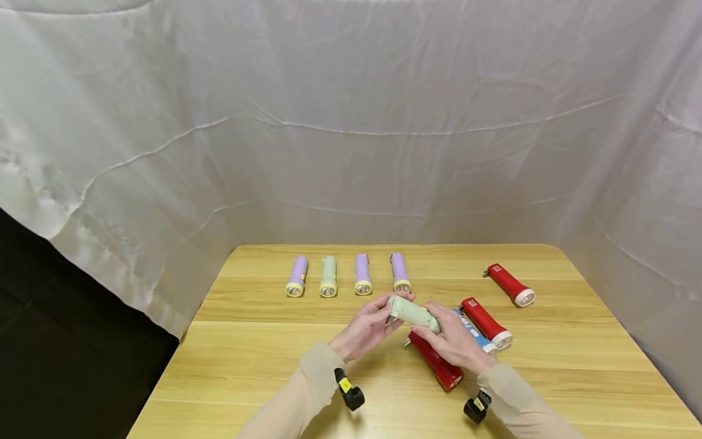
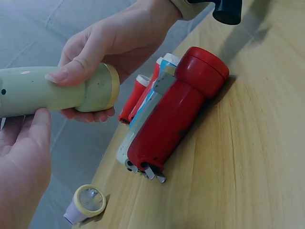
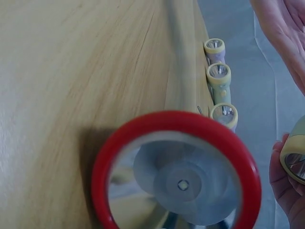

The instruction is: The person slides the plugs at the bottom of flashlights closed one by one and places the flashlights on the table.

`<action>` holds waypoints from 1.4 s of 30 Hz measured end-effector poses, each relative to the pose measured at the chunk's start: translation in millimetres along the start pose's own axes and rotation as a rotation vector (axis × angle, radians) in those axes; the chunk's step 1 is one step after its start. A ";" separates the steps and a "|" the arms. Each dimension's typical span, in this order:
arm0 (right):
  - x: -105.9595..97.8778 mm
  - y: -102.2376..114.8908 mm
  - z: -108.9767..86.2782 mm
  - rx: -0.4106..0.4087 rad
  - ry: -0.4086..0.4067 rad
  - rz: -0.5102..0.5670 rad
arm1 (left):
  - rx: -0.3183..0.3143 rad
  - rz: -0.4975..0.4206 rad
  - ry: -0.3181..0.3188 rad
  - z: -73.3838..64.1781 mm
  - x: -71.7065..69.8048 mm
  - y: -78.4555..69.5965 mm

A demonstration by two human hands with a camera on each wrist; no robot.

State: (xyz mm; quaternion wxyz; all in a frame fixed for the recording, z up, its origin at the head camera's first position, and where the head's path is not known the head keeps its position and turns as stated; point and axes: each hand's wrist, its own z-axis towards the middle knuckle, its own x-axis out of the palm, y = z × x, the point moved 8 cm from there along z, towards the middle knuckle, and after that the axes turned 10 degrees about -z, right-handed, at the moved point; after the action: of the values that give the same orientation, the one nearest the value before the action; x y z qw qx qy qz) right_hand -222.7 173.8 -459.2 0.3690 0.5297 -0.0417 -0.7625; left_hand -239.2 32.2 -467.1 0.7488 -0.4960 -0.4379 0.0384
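A pale green flashlight [image 1: 412, 314] is held up above the table between both hands, lying across them. My left hand [image 1: 366, 329] holds its tail end, where a metal prong sticks out. The right hand [image 1: 454, 342] grips the lamp end, thumb along the body in the left wrist view and fingers underneath the cream ring [image 2: 115, 87]. Below the right hand lies a large red flashlight [image 1: 437, 364]; its red-rimmed lens [image 3: 176, 120] fills the lower right wrist view. Beside it in the left wrist view is another pale green flashlight [image 2: 143, 126], partly hidden.
Along the back of the wooden table [image 1: 247, 360] stand a row of purple flashlights [image 1: 362, 268] and one green flashlight [image 1: 328, 271]. To the right lie a blue flashlight [image 1: 473, 329], a red flashlight [image 1: 485, 320] and a farther red flashlight [image 1: 507, 281]. Grey cloth [image 1: 384, 171] hangs behind.
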 end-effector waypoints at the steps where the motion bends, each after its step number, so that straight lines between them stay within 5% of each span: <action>1: 0.1 0.1 -0.1 -0.001 -0.001 0.001 | 0.003 -0.001 0.004 0.1 0.0 0.2; 42: 1.8 -0.3 -4.8 0.035 0.015 -0.013 | 0.016 -0.032 -0.031 -0.1 -2.2 5.1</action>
State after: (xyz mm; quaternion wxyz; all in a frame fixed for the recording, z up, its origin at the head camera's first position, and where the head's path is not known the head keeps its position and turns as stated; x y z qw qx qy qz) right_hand -219.1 174.5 -462.8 0.3549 0.5421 -0.0487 -0.7601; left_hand -238.6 33.6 -472.4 0.7464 -0.4823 -0.4570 0.0375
